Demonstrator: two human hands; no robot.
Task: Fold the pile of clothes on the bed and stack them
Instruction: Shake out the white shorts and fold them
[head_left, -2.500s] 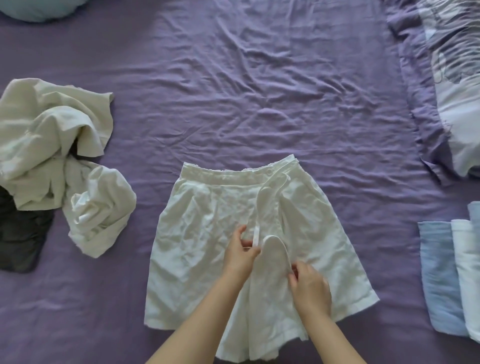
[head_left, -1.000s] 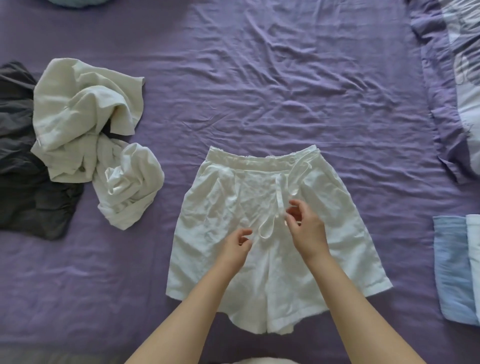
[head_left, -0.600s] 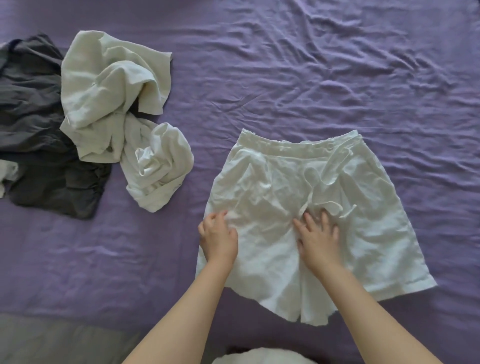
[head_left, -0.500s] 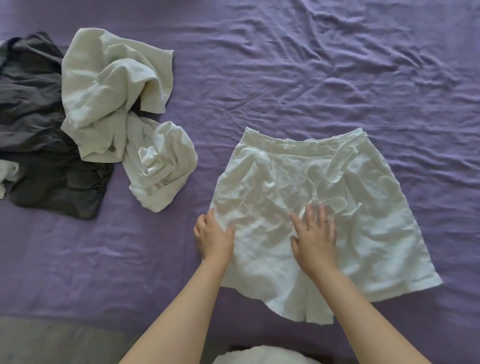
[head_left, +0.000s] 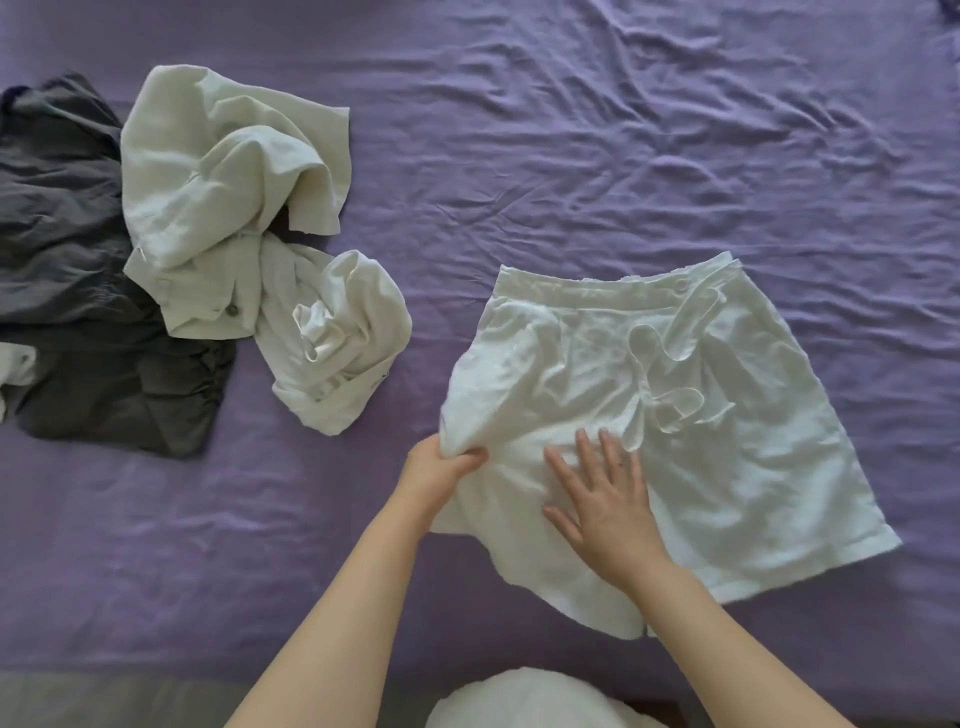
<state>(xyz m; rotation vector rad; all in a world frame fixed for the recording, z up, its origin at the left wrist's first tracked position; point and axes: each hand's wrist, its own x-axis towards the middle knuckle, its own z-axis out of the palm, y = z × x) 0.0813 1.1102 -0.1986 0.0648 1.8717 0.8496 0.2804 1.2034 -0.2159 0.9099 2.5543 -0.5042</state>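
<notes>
White shorts (head_left: 727, 441) lie spread on the purple bed sheet (head_left: 571, 156), waistband at the far side, with a loose belt tie curled on the front. My left hand (head_left: 441, 470) pinches the left side edge of the shorts and lifts it a little off the sheet. My right hand (head_left: 605, 499) lies flat with fingers spread on the middle of the shorts, near the leg split. A crumpled cream shirt (head_left: 234, 208) and a dark grey garment (head_left: 78, 291) form the unfolded pile at the left.
A bunched white cloth (head_left: 332, 343) lies between the pile and the shorts. The bed's near edge runs along the bottom, with a grey strip (head_left: 104, 701) below it. A white fabric bulge (head_left: 530, 701) shows at the bottom centre.
My hands let go of the belt tie, which now lies on the shorts. The right hand flattened onto the cloth; the left moved to the left edge and pinched it up. The view shifted left.
</notes>
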